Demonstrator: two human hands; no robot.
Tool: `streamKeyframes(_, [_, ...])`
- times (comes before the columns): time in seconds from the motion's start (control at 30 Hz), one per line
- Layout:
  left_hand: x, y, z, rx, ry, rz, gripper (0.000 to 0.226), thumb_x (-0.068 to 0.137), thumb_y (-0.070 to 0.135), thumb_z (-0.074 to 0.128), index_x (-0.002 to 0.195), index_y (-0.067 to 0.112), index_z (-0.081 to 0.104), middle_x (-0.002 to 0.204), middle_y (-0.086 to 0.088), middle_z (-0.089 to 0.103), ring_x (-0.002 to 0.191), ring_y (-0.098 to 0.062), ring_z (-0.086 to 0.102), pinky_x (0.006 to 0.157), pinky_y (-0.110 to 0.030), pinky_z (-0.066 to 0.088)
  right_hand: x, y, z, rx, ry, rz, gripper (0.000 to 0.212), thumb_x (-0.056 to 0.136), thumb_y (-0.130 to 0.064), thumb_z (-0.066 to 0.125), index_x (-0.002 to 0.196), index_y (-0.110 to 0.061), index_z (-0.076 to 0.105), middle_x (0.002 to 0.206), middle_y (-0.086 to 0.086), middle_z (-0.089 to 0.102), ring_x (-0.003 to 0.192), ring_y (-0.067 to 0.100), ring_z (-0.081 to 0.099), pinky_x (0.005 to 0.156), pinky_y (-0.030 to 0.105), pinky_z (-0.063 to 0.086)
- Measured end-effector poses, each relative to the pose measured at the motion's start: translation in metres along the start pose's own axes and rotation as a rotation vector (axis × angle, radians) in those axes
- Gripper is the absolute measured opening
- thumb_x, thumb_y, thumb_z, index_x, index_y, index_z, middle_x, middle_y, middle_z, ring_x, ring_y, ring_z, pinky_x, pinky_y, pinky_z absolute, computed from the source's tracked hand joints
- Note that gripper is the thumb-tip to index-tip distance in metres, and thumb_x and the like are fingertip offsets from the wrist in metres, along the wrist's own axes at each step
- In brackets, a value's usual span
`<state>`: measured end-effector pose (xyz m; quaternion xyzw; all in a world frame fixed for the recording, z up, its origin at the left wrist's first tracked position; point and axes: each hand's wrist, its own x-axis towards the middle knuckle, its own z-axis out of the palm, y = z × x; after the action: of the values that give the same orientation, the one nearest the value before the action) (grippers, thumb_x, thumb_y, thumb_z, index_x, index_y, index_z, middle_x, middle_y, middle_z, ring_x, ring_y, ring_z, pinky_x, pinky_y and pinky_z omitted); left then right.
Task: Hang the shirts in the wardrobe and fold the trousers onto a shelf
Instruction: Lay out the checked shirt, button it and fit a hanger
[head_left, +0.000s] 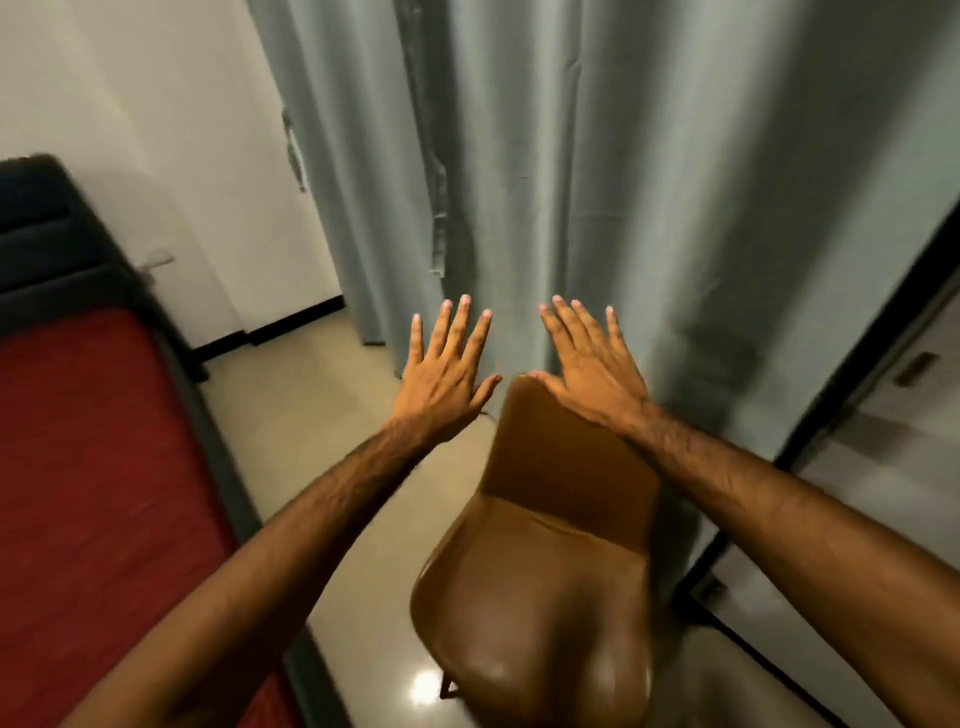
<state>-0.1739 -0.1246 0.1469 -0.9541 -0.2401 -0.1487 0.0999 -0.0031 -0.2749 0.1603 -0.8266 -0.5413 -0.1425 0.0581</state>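
My left hand (444, 371) and my right hand (589, 366) are both stretched out in front of me, backs up, fingers straight and spread, holding nothing. They hover side by side above the top of a brown chair's backrest (545, 452). No shirts, trousers, hangers or wardrobe show in the head view.
A brown moulded chair (535, 603) stands directly below my arms on a glossy beige floor (322, 410). A long grey curtain (597, 182) hangs ahead. A bed with a red cover (88, 493) and a dark headboard (47, 234) lies on the left. A dark-framed panel (852, 374) runs on the right.
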Motion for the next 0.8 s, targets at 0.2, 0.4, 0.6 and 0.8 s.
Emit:
streamKeyframes(0.2, [-0.074, -0.101, -0.004, 0.091, -0.052, -0.247, 0.080, 0.100, 0.062, 0.023, 0.159, 0.019, -0.009, 0.166, -0.012, -0.016, 0.153, -0.030, -0.015, 0.122, -0.059, -0.002, 0.056, -0.110, 0.027, 0.111, -0.036, -0.251, 0.083, 0.097, -0.064, 0.032, 0.158, -0.022, -0.005, 0.166, 0.004, -0.005, 0.153, 0.023, -0.003, 0.121, 0.056, -0.006])
streamKeyframes(0.4, [-0.143, -0.179, 0.010, 0.135, -0.088, -0.460, 0.080, 0.099, 0.060, 0.026, 0.160, 0.017, -0.001, 0.167, -0.013, -0.008, 0.154, -0.031, -0.007, 0.121, -0.060, 0.001, 0.102, -0.217, 0.057, 0.167, -0.053, -0.456, 0.083, 0.097, -0.064, 0.035, 0.159, -0.021, 0.000, 0.167, 0.005, 0.000, 0.153, 0.023, 0.000, 0.121, 0.056, -0.004])
streamKeyframes(0.6, [-0.190, -0.276, 0.053, 0.169, -0.104, -0.621, 0.079, 0.098, 0.061, 0.023, 0.161, 0.016, 0.008, 0.167, -0.014, -0.002, 0.155, -0.031, -0.001, 0.122, -0.060, 0.004, 0.159, -0.320, 0.102, 0.172, -0.108, -0.597, 0.084, 0.097, -0.063, 0.035, 0.159, -0.021, -0.001, 0.167, 0.005, 0.000, 0.153, 0.024, 0.001, 0.121, 0.056, -0.004])
streamKeyframes(0.8, [-0.215, -0.409, 0.108, 0.150, -0.113, -0.748, 0.079, 0.095, 0.060, 0.018, 0.160, 0.014, 0.017, 0.167, -0.016, 0.006, 0.154, -0.033, 0.007, 0.120, -0.062, 0.010, 0.257, -0.445, 0.168, 0.149, -0.146, -0.703, 0.083, 0.097, -0.063, 0.035, 0.159, -0.020, 0.001, 0.166, 0.006, 0.004, 0.153, 0.025, 0.005, 0.122, 0.056, -0.001])
